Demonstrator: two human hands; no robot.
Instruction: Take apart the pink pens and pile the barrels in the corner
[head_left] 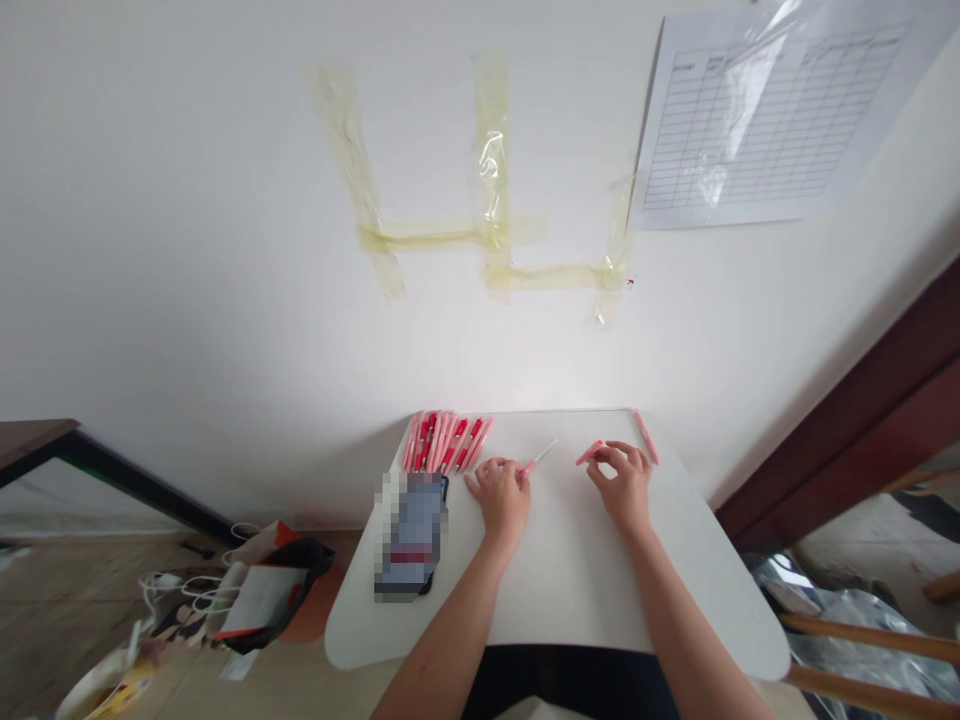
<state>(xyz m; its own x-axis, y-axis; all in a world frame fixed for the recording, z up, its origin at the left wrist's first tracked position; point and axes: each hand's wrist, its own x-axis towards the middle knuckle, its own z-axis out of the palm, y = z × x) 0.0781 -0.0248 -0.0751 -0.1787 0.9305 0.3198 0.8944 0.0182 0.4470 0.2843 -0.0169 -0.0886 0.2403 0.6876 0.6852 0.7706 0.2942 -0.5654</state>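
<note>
A white rounded tabletop is set against the wall. A row of pink-and-red pens is laid along its far left edge, a phone is placed just in front of them, and a single pink pen is left at the far right edge.

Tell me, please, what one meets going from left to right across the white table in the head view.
Row of pink-and-red pens → left hand → slim pale pen part → pink pen barrel → right hand → lone pink pen
</note>
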